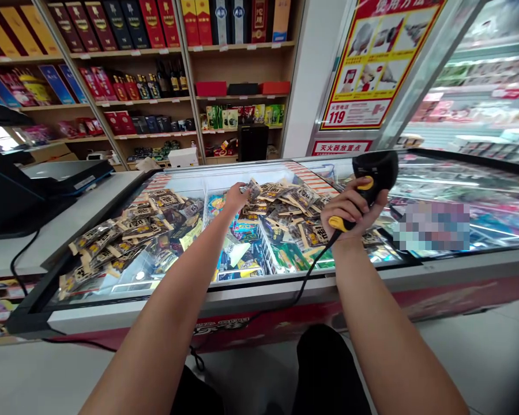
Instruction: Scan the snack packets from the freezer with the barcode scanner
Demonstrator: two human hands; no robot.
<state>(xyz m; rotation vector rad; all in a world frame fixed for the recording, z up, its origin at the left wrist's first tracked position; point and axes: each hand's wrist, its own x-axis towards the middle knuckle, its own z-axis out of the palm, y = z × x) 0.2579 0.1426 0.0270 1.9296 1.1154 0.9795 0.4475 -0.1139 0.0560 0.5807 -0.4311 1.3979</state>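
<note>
Head view. Left hand (pixel 236 197) extended into the open chest freezer (pixel 225 300), fingers pinched on a small wrapped packet (pixel 253 188) lifted just above the heap of similar packets (pixel 285 210) in the middle compartment. Right hand (pixel 350 210) clenched around the grip of a black barcode scanner (pixel 374 176) with yellow trigger, head aimed toward the packet; scanner cable (pixel 309 271) trailing down over the freezer's front rim.

Handling, as judged: packet light, wrapper thin, probably slick and crinkly, possibly cold and frosted; contents likely stiff when frozen. Best held at a sealed end or edge, printed face kept flat and turned to the scanner. Firm pinch advised against slipping.

Further left, a second heap of packets (pixel 125 236), then a counter (pixel 69 213) with a dark terminal (pixel 8 196). Behind, shelves (pixel 155 55) of boxed goods; to the right, a glass lid (pixel 458 190) and a red poster (pixel 378 57).
</note>
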